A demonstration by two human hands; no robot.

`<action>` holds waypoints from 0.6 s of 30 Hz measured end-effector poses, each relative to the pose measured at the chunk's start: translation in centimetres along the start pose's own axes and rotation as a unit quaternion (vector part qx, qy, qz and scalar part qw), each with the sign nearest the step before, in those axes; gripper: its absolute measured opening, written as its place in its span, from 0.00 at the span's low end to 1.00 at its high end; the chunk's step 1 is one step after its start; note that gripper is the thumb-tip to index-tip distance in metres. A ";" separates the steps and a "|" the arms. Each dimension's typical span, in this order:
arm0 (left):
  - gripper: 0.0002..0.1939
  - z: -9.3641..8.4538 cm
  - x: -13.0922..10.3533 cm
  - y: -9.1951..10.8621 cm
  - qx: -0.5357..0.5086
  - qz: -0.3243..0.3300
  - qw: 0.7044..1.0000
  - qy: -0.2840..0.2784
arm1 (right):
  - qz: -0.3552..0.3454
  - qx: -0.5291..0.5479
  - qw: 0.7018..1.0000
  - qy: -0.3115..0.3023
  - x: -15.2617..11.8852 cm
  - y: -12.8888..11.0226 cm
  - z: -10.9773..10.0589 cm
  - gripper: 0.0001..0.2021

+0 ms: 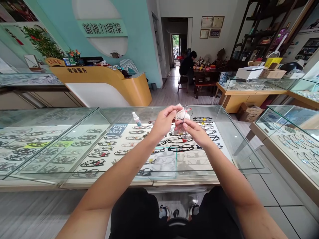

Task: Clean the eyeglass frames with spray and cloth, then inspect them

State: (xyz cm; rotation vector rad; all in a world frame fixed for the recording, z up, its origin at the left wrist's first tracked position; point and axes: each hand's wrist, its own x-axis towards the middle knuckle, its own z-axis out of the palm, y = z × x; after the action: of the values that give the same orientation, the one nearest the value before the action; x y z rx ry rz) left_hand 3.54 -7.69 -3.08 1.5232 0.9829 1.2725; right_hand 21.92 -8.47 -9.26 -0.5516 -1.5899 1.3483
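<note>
My left hand (165,120) is closed in a pinch on a white cloth (181,114), which lies against the upper part of a pair of eyeglasses (181,129). My right hand (195,129) grips the eyeglasses near their middle, thumb and fingers pressed together. The eyeglasses are thin-framed and turned on end above the glass counter (189,166). A small red piece (184,140) shows just below them. To the left of my hands, a white spray bottle (137,119) stands upright on the counter top.
Under the glass lie rows of spectacle frames (180,148) and a blue printed card (116,129). More display cases (294,142) stand at the right. Cardboard boxes (250,72) rest on a rear counter. A person (186,68) sits at a table at the back.
</note>
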 end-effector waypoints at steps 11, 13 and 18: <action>0.27 0.7 -0.1 -0.6 -0.095 -0.054 0.994 0.032 | -0.018 0.017 0.999 -0.028 0.0 -0.1 0.1 0.23; 0.29 0.2 0.0 -0.9 -0.104 -0.070 0.992 -0.008 | -0.019 0.021 0.999 -0.034 -0.1 -0.2 0.1 0.24; 0.28 -0.9 0.1 -0.9 -0.090 -0.079 0.984 -0.132 | -0.020 0.040 0.997 -0.060 -0.2 -0.4 0.0 0.23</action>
State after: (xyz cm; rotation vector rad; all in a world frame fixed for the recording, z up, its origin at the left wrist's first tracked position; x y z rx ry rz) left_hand 2.64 -7.24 -3.89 1.4009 0.7782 0.9896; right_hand 22.09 -8.77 -9.00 -0.3940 -1.6261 1.4320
